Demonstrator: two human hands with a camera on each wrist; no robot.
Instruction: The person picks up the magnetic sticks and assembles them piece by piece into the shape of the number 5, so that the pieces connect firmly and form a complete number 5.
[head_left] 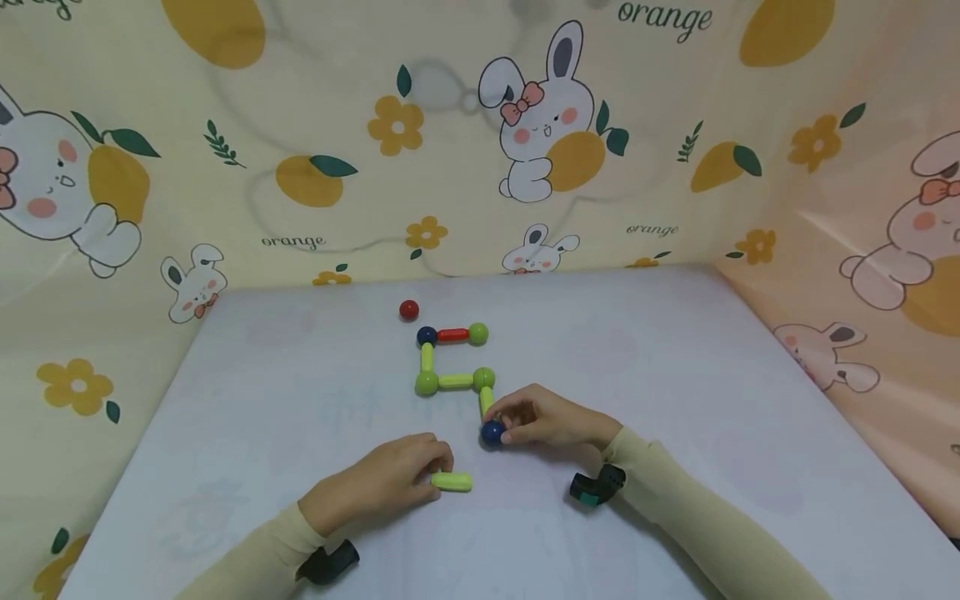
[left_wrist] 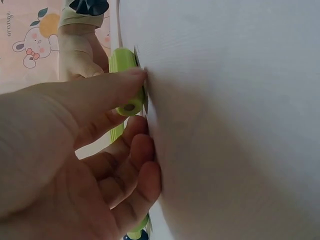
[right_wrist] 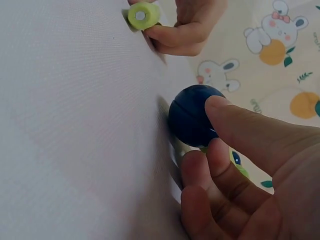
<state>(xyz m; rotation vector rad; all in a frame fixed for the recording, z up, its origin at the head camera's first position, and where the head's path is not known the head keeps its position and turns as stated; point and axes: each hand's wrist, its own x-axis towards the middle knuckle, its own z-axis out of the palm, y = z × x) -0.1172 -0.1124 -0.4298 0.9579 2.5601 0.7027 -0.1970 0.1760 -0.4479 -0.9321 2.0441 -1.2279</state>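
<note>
Thumb and fingers of my left hand (head_left: 378, 479) pinch a loose yellow-green rod (head_left: 455, 482) low over the white table. In the left wrist view the thumb lies across this rod (left_wrist: 122, 61). My right hand (head_left: 553, 417) holds a dark blue ball (head_left: 492, 433) between thumb and fingertips; the right wrist view shows the thumb on the ball (right_wrist: 192, 117). This ball sits at the near end of a yellow-green rod (head_left: 486, 401) that runs up to a green ball (head_left: 483, 377). The loose rod lies just to the ball's near left, apart from it.
From that green ball the zigzag chain continues through a rod (head_left: 456, 382), another green ball (head_left: 427, 383), a rod (head_left: 427, 358), a blue ball (head_left: 427, 336), and a red rod (head_left: 453, 335) ending in a green ball (head_left: 478, 333). A separate red ball (head_left: 408, 310) lies behind it.
</note>
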